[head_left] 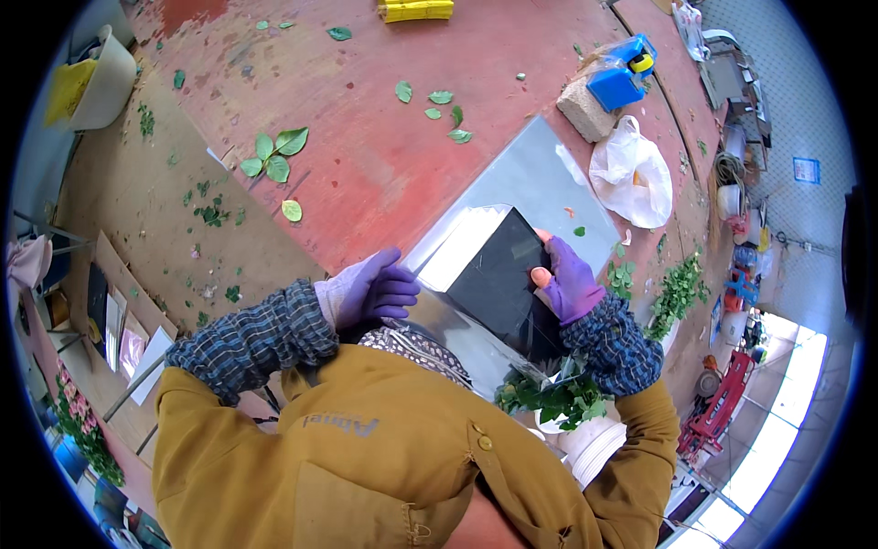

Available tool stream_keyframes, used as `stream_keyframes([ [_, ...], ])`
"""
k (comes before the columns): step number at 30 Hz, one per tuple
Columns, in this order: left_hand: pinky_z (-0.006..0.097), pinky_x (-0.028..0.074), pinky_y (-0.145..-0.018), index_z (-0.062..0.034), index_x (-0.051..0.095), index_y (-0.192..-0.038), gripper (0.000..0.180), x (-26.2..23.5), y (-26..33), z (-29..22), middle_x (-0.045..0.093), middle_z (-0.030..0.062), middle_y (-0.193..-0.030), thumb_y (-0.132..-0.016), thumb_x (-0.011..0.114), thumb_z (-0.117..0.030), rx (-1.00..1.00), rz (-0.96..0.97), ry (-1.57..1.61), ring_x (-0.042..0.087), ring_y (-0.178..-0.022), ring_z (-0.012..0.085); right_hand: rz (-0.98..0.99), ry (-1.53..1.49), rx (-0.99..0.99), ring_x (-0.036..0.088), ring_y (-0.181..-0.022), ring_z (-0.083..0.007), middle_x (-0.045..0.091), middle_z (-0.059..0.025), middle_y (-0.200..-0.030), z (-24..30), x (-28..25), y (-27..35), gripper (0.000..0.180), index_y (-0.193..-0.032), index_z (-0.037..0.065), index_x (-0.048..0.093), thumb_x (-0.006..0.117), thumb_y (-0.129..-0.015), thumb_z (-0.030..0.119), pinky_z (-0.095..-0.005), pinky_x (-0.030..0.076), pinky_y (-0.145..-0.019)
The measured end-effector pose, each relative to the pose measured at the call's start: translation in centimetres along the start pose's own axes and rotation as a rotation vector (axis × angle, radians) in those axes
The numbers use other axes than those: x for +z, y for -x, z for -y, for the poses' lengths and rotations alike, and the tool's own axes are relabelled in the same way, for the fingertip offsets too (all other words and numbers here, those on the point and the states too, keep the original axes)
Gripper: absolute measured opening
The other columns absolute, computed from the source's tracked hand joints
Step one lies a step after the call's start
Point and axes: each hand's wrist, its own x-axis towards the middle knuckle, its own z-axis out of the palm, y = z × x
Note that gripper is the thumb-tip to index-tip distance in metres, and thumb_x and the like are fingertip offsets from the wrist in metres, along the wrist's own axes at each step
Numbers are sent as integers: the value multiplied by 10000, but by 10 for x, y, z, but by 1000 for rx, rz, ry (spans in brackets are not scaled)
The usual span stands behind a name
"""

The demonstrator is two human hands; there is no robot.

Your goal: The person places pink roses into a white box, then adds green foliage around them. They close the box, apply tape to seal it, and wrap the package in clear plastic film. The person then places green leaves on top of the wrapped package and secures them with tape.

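Note:
My left hand point(375, 291), in a purple glove, rests with fingers curled on the near left edge of a clear plastic sheet point(530, 178) spread on the red table point(366, 156). Over by the right side, my right hand point(569, 279), also gloved in purple, pinches the right edge of a black folded sheet point(498, 274) lying on the clear plastic. A white folded layer point(462, 242) shows under the black sheet's left side. Plaid sleeves and a mustard vest cover my arms and chest.
Loose green leaves point(274, 156) are scattered over the table and floor. A blue tape dispenser point(620, 75) on a block and a white plastic bag point(631, 178) sit at the far right. A white bucket of leafy stems point(558, 403) stands by my right elbow.

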Motion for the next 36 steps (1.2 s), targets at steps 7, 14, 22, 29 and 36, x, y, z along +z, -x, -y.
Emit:
stream_keyframes([
  [7, 333, 524, -784, 8, 551, -1151, 543, 10, -76, -37, 655, 129, -1041, -934, 461, -482, 150, 507, 113, 639, -878, 218, 162, 19, 117, 600, -988, -238, 613, -199, -1090, -17, -42, -22, 637, -1303, 0, 447, 591, -876, 450, -337, 461, -870],
  [14, 297, 504, -710, -13, 587, -1088, 500, 53, -87, -87, 671, 99, -924, -947, 439, -469, 47, 260, -242, 639, -801, 189, 27, 363, -93, 543, -1072, -350, 543, -181, -1170, 20, -6, 14, 613, -1230, 24, 479, 694, -785, 388, -403, 471, -869],
  [22, 267, 508, -584, -14, 642, -996, 263, 133, -137, -147, 663, 75, -816, -875, 643, -247, 224, 124, -801, 638, -719, 149, 91, 284, -140, 533, -1090, -362, 531, -190, -1201, 16, -7, 5, 618, -1240, 3, 468, 705, -794, 359, -414, 459, -907],
  [29, 285, 545, -586, -38, 662, -1038, 248, 181, -148, -155, 684, 57, -888, -872, 646, -222, 323, 145, -939, 656, -773, 140, 127, -612, 75, 523, -1136, -225, 543, -129, -1204, -54, -25, -20, 537, -1257, 17, 494, 670, -843, 309, -366, 407, -980],
  [36, 267, 518, -769, 36, 650, -1065, 291, 168, -87, -143, 682, 89, -975, -902, 608, -201, 604, 333, -1043, 631, -885, 142, -1256, -332, 185, 588, -806, -144, 584, -83, -1023, -121, -112, -1, 284, -1157, 22, 540, 517, -875, 50, -259, 507, -695],
])
